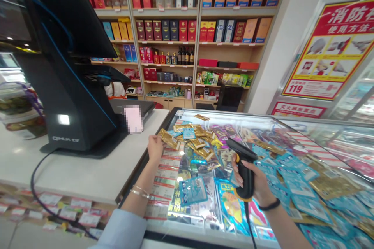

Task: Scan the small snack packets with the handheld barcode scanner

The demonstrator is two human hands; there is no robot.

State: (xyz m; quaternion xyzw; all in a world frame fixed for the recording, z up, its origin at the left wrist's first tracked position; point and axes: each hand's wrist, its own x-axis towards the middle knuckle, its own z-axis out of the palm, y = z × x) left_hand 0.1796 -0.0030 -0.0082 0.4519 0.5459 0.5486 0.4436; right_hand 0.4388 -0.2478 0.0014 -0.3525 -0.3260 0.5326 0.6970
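Note:
My left hand [156, 148] is closed with its fingertips on the end of a gold packet [170, 139], at the left edge of the glass-topped case. A pile of gold packets [201, 151] with a few blue ones lies just right of it. My right hand [253, 181] is wrapped round the grip of a black barcode scanner [246, 171], whose head points up and left toward the pile. The scanner's cable hangs down toward the front. Below the pile, a single blue packet [193, 190] lies flat on the glass.
Many blue packets [302, 186] and a large gold packet [333, 179] cover the case's right side. A black register stand [73, 97] occupies the white counter [128, 163] on the left. Shelves [166, 11] of boxes and bottles stand behind.

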